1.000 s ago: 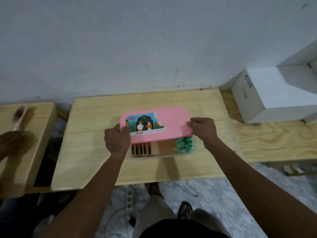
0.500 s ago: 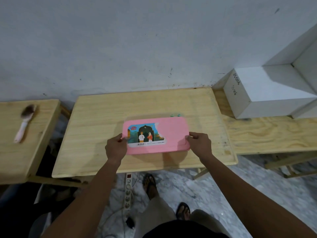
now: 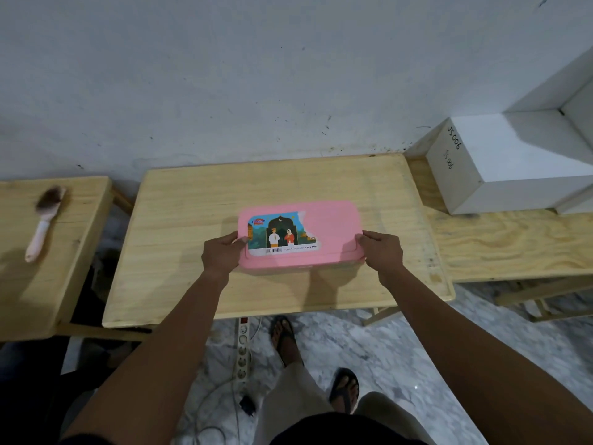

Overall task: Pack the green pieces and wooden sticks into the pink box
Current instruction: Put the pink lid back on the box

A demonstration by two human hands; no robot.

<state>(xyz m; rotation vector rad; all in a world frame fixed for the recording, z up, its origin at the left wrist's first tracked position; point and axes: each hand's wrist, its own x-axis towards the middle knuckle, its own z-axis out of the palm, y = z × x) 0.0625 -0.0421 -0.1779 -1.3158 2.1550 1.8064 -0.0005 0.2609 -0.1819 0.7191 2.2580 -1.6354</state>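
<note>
The pink box (image 3: pixel 333 226) lies flat in the middle of the light wooden table (image 3: pixel 192 220), its pink lid with a colourful sticker fully covering it. My left hand (image 3: pixel 223 255) grips the lid's left end. My right hand (image 3: pixel 382 252) grips its right end, thumb on the rim. The green pieces and wooden sticks are hidden under the lid.
A pink-handled brush (image 3: pixel 45 220) lies on a second wooden table at the left. A white carton (image 3: pixel 513 162) marked JS006 stands on a plywood bench at the right, against the wall. Under the table's front edge I see a power strip (image 3: pixel 244 351), cables and sandalled feet on the floor.
One second ago the lid sat toward the back with sticks and green pieces showing in front. Both hands have brought it over the box; now it covers the box fully.
</note>
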